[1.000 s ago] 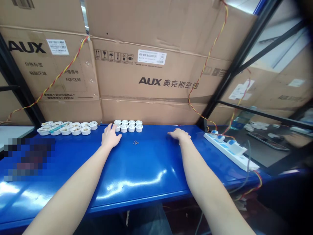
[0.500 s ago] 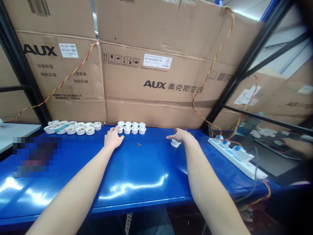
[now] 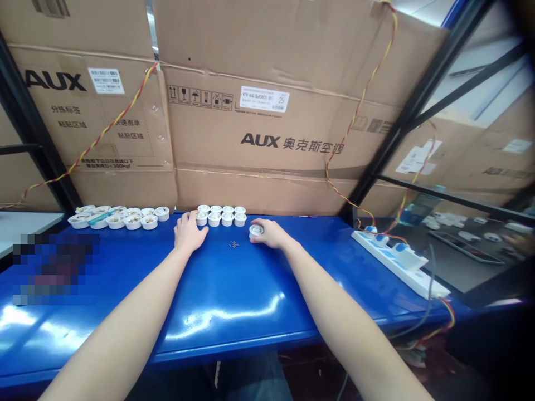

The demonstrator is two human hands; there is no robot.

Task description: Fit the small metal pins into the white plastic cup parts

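Observation:
Two short rows of small white lidded cups (image 3: 227,219) stand at the back middle of the blue table (image 3: 234,289). My left hand (image 3: 189,233) rests at the left end of these rows, fingers apart, its fingertips by the nearest cup. Further right, my right hand (image 3: 270,233) has thumb and fingers round a single white cup (image 3: 256,230), just right of the rows. A little pile of small dark screw-like pieces (image 3: 234,244) lies on the table between my hands.
Several open white cups with small parts (image 3: 132,221) stand at the back left, a teal tool (image 3: 102,214) across them. A white power strip (image 3: 401,264) with plugs lies at the right edge. Cardboard (image 3: 259,161) walls the back; a blurred dark patch (image 3: 58,267) is at left.
My right hand has moved left and closed round the single cup, which has come over beside the rows. My left hand has stayed by the rows. The view has shifted slightly.

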